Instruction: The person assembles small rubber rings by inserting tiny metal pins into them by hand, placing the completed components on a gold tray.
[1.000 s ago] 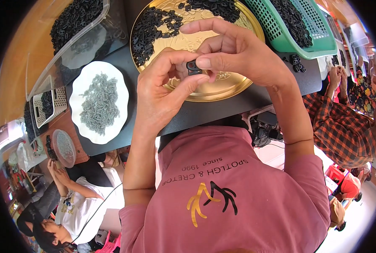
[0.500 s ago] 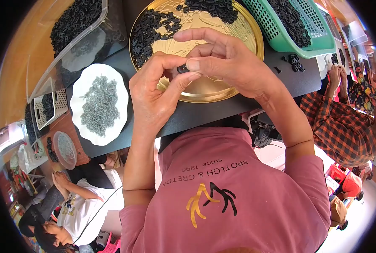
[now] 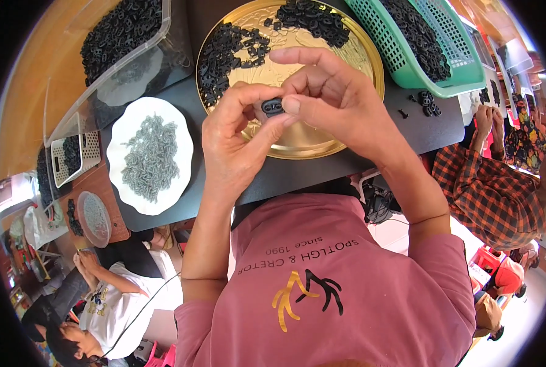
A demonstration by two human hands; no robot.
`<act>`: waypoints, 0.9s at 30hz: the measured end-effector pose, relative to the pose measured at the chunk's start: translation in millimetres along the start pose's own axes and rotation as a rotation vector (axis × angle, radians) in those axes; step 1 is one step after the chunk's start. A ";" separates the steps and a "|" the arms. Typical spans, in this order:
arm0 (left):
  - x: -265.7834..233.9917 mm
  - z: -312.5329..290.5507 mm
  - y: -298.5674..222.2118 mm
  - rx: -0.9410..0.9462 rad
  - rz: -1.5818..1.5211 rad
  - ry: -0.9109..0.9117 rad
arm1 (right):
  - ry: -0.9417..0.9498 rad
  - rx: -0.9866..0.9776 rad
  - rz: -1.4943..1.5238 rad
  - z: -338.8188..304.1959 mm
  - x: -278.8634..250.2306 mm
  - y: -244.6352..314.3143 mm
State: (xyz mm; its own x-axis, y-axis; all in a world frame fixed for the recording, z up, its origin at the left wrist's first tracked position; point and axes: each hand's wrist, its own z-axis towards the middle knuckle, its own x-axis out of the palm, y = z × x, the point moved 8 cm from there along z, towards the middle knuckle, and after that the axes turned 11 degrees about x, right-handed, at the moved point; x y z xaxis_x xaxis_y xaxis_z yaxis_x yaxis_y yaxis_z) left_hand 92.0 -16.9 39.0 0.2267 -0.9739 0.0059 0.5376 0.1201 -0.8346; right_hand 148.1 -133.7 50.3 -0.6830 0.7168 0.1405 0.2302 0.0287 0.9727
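Observation:
A small black oval cord lock (image 3: 271, 107) with two holes in its face is held over the near part of a gold round tray (image 3: 303, 150). My left hand (image 3: 231, 134) pinches it between thumb and forefinger. The thumb of my right hand (image 3: 346, 104) presses on its right end, while the right forefinger stretches out above. Partly behind the right fingers, I cannot see what else they touch. On the tray lie flat black pieces (image 3: 221, 61) at the left and a heap of black oval pieces (image 3: 312, 21) at the far side.
A white scalloped plate (image 3: 118, 147) of small metal springs (image 3: 152, 156) stands at left. Behind it is a clear bin (image 3: 163, 46) of black pieces. A green basket (image 3: 453, 89) of black parts sits far right, with loose pieces (image 3: 429, 104) beside it. People sit on both sides.
The cord lock has turned so its two-holed face now shows more. Both hands appear slightly lower and further right, along with the whole table scene.

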 end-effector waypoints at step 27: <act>11.1 -18.0 35.9 -0.282 0.019 0.035 | -0.521 -0.522 -1.072 40.7 -54.1 45.3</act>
State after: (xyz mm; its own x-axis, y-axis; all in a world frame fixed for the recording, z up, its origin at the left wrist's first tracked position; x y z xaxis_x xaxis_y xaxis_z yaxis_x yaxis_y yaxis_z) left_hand 99.3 -26.9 -0.8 0.2035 -0.9787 -0.0264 0.2855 0.0851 -0.9546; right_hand 223.8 -142.9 79.3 0.0174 0.6938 -0.7200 -0.6351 0.5638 0.5280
